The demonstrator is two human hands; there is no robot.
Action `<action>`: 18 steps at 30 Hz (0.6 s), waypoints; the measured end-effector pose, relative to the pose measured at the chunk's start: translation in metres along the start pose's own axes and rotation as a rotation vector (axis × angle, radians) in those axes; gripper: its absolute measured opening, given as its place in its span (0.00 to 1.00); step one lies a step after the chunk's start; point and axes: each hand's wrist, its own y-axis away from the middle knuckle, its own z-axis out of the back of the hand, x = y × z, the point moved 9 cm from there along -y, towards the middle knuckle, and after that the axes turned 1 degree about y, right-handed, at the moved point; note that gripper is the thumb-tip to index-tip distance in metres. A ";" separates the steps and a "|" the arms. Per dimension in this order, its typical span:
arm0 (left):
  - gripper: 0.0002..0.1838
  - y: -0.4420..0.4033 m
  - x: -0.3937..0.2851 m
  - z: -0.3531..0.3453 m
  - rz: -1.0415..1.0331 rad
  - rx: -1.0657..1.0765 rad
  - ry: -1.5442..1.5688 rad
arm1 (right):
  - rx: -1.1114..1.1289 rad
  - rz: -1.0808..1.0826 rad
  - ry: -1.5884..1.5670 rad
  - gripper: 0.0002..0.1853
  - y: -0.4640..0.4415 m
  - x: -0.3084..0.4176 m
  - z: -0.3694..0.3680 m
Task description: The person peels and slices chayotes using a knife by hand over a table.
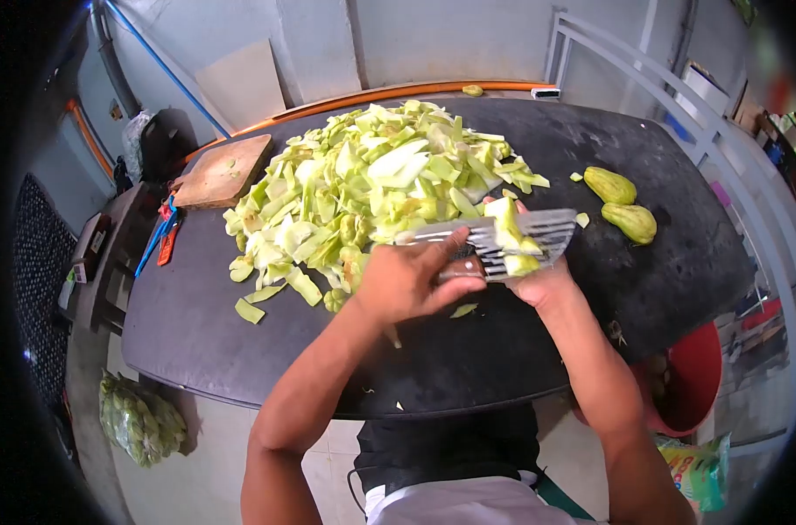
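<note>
While the left hand (pixel 396 280) is gripping a cutter (pixel 487 250) and the right hand (pixel 545 283) pale chunks (pixel 506 229), two uncut fruits (pixel 629 223) are lying right of the sliced heap (pixel 371 184).

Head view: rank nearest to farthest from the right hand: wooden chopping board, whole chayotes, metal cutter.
1. Metal cutter, in the left hand, overlapping the right hand.
2. Two whole chayotes, right side of the table; too close to rank between themselves.
3. Wooden chopping board, far left.

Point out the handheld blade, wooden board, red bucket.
Handheld blade (pixel 553 228): head view, striped blade face.
Wooden board (pixel 223 178): head view, middle of its top face.
Red bucket (pixel 703 376): head view, inner wall.
</note>
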 end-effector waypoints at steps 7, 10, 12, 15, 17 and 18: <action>0.32 0.006 0.062 0.010 0.348 -0.085 -0.018 | 0.067 -0.087 0.153 0.20 0.012 0.009 -0.015; 0.29 0.001 0.047 0.009 0.464 0.025 0.054 | 0.002 -0.067 0.110 0.20 0.011 0.013 -0.010; 0.30 -0.001 0.032 0.005 0.444 0.031 0.106 | 0.007 -0.016 0.084 0.20 0.004 0.015 0.000; 0.40 -0.002 -0.022 0.000 0.051 -0.025 -0.048 | 0.035 -0.064 -0.070 0.20 -0.009 0.004 0.017; 0.44 0.000 -0.054 -0.002 -0.152 -0.041 -0.148 | 0.052 0.013 -0.032 0.20 -0.015 0.008 0.027; 0.45 0.000 -0.060 -0.004 -0.214 -0.078 -0.126 | 0.082 0.044 -0.056 0.20 -0.013 0.008 0.020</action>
